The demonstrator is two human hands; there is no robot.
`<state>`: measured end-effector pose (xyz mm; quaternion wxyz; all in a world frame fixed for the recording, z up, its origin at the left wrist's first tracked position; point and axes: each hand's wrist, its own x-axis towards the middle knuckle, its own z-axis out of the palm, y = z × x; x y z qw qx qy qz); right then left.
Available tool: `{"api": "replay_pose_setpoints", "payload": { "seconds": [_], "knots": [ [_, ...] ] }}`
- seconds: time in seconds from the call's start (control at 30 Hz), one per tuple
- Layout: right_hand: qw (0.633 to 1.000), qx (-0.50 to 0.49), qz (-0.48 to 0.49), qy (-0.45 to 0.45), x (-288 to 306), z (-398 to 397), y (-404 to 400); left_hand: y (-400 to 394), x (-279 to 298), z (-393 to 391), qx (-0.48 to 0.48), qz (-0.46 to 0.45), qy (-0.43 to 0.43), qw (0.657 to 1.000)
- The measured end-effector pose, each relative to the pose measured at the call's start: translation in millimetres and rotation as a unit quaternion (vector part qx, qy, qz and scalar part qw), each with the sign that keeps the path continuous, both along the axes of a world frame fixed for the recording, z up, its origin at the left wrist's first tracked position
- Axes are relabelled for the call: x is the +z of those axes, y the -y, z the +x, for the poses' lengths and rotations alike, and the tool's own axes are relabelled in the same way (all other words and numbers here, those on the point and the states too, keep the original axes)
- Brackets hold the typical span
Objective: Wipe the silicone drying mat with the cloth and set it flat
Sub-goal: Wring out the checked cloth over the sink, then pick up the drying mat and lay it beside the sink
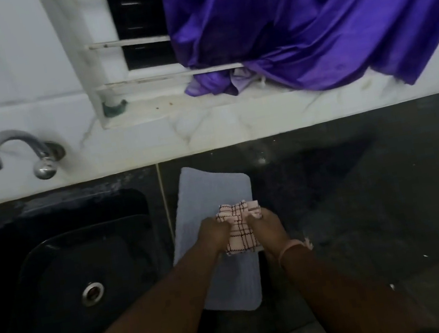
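The grey silicone drying mat [211, 194] lies flat on the dark counter under my hands, its long axis running straight away from me. My left hand [213, 233] and right hand [270, 226] both pinch the checked cloth [239, 228], bunched between them over the mat's middle; the right sits nearer the mat's edge.

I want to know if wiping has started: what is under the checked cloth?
The grey silicone mat lies under the checked cloth, which both the left hand and right hand grip. The mat's middle is covered by cloth and hands.
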<state>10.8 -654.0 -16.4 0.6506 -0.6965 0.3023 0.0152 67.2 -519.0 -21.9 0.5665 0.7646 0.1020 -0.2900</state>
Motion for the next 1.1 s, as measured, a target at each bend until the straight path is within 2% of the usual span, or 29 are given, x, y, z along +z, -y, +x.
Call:
{"api": "replay_pose_setpoints", "payload": {
  "seconds": [0.13, 0.2, 0.33, 0.43, 0.5, 0.57, 0.67, 0.73, 0.8, 0.9, 0.97, 1.03, 1.1],
  "knots": [
    [0.988, 0.017, -0.154, -0.008, -18.1, -9.2, 66.0, 68.1, -3.6, -9.6, -0.026, 0.011, 0.007, 1.0],
    [0.979, 0.013, -0.201, -0.021, -27.8, -12.9, 96.2, 98.5, -3.7, -17.2, -0.012, -0.022, -0.012, 1.0],
    [0.969, -0.05, -0.239, -0.046, -36.4, -20.7, 155.0, 147.0, 8.0, -31.0, -0.022, -0.096, -0.078, 0.992],
    [0.965, -0.092, -0.234, -0.07, -45.6, -21.8, 194.2, 154.9, 6.6, -31.2, -0.007, -0.086, -0.075, 0.993],
    [0.956, -0.1, -0.262, -0.09, -49.1, -21.0, 208.9, 140.2, -2.5, -27.0, 0.008, -0.036, -0.029, 0.999],
    [0.925, -0.118, -0.34, -0.118, -50.6, -20.1, 211.4, 115.0, -11.7, -19.0, 0.038, 0.054, 0.021, 0.998],
    [0.877, -0.137, -0.442, -0.134, -37.8, -11.3, 183.1, 63.3, -17.0, -11.6, 0.12, 0.224, 0.09, 0.963],
    [0.871, -0.052, -0.482, -0.077, -34.8, 2.3, 152.7, 30.4, -14.5, -14.4, 0.184, 0.268, 0.122, 0.938],
    [0.882, 0.058, -0.467, -0.017, -39.7, 15.5, 118.6, 5.7, -8.6, -20.0, 0.21, 0.318, 0.139, 0.914],
    [0.931, 0.157, -0.328, -0.007, -36.3, 21.0, 63.1, -17.5, -1.1, -26.0, 0.185, 0.366, 0.067, 0.91],
    [0.943, 0.169, -0.281, -0.056, -30.6, 25.4, 35.4, -25.7, 1.2, -27.5, 0.169, 0.355, 0.032, 0.919],
    [0.951, 0.161, -0.243, -0.104, -25.0, 29.0, 18.7, -34.4, 1.7, -29.2, 0.158, 0.352, 0.047, 0.921],
    [0.958, 0.144, -0.2, -0.148, -25.0, 34.4, 15.4, -43.7, 0.7, -24.4, 0.173, 0.306, 0.058, 0.934]
  ]
}}
